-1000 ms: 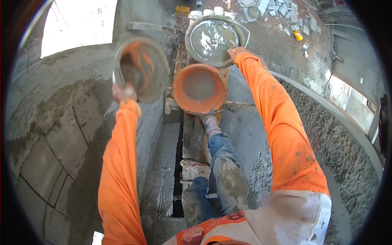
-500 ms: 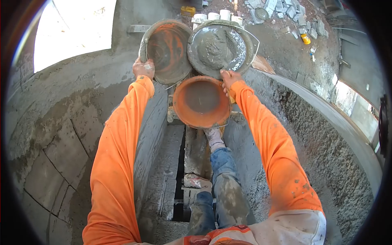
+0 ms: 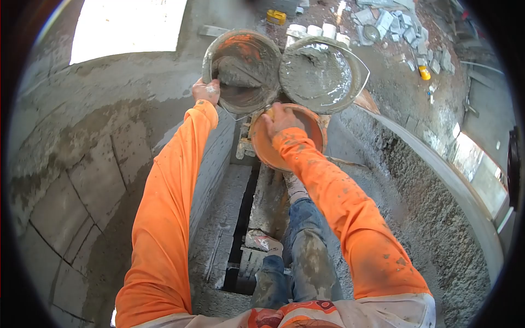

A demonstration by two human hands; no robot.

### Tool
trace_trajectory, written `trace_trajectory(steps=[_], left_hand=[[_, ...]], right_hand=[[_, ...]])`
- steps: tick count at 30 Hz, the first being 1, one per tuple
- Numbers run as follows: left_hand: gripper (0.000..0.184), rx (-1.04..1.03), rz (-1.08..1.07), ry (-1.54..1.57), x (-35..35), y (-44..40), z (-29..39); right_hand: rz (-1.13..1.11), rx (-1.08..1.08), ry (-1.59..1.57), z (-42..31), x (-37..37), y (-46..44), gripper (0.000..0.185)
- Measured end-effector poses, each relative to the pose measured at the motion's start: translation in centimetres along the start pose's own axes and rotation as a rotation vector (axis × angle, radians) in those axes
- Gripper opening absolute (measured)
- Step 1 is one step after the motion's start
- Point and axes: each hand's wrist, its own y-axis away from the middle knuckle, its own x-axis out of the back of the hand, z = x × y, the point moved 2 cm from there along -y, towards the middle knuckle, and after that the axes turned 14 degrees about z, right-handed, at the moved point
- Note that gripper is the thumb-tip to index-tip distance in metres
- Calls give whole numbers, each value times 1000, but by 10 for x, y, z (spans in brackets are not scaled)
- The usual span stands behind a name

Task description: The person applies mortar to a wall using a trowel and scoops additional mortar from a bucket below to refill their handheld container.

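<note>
My left hand [image 3: 207,92] grips the near-left rim of a mortar-caked bucket [image 3: 210,44]. Inside that bucket a grey lump of wet mortar [image 3: 235,72] lies against orange-stained walls. Over the left side of an orange bucket [image 3: 262,143], my right hand [image 3: 281,118] is closed around a tool with a yellowish handle [image 3: 269,113]; its other end cannot be made out. To the right of the caked bucket stands a bucket of wet mortar [image 3: 314,74], its wire handle [image 3: 367,71] resting outward. All three buckets sit close together.
Curved, rough plastered walls [image 3: 432,191] rise on both sides. Below my legs, a dark gap [image 3: 240,224] runs beside a narrow plank [image 3: 268,202]. Beyond the buckets are white containers [image 3: 313,30], a yellow jerrycan [image 3: 276,17] and broken block pieces [image 3: 402,24].
My right hand has moved left from the mortar bucket's rim to above the orange bucket. A mortar lump now shows in the left bucket. The view has shifted, with my left hand still on the rim.
</note>
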Motion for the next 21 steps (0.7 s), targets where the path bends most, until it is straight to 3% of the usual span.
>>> trace_trajectory(steps=[1, 2, 3, 4, 6, 7, 8, 10, 12, 14, 16, 18, 19, 20, 21], left_hand=[[20, -1, 19, 8, 13, -12, -19], [20, -143, 90, -68, 26, -31, -55], [19, -282, 160, -139, 34, -41, -72], [19, -275, 177, -125, 47, -29, -48], [19, 56, 212, 140, 92, 9, -11], [21, 107, 229, 178, 115, 19, -6], [21, 112, 254, 185, 137, 32, -3], [22, 13, 324, -166, 186, 59, 8], [23, -42, 358, -56, 233, 105, 38], [26, -102, 395, 53, 273, 153, 71], [22, 8, 483, 238, 315, 194, 93], [23, 155, 551, 356, 361, 224, 85], [23, 298, 575, 457, 382, 248, 75], [23, 313, 605, 472, 405, 268, 66], [23, 303, 656, 426, 428, 289, 59]], right_hand=[[-29, 2, 43, -2, 8, -2, 39], [-54, 3, 90, -1, 16, -2, 39], [63, 91, 90, 3, 25, 0, 36], [65, 110, 103, 6, 37, -1, 36], [36, 165, 145, 6, 57, 6, 34], [27, 187, 152, -1, 65, 10, 34], [-52, 288, 193, -12, 72, 14, 33], [-135, 418, 236, -51, 82, 26, 32], [-81, 741, 261, -107, 87, 47, 34], [-146, 704, 324, -167, 87, 85, 34], [-327, 559, 491, -211, 86, 148, 28], [-412, 565, 643, -221, 62, 209, 25], [-524, 775, 706, -215, 54, 243, 26], [-629, 990, 765, -210, 44, 272, 27], [-682, 1056, 805, -217, 37, 290, 28]])
